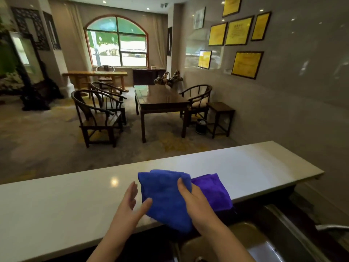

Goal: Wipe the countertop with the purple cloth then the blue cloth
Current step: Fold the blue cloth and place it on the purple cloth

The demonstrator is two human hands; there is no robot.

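A blue cloth [166, 197] hangs bunched over the near edge of the white countertop [75, 201]. My right hand [194, 199] grips its right side, thumb on top. My left hand [132, 203] is beside the cloth's left edge with fingers spread, the thumb touching the fabric. A purple cloth [213, 190] lies flat on the countertop just right of the blue one, partly behind my right hand, its near corner drooping over the edge.
A steel sink [245, 242] sits below the counter's near edge, with a tap tip [332, 226] at the right. The counter ends at a tiled wall [302, 110] on the right. Beyond it are a dark table [160, 103] and chairs.
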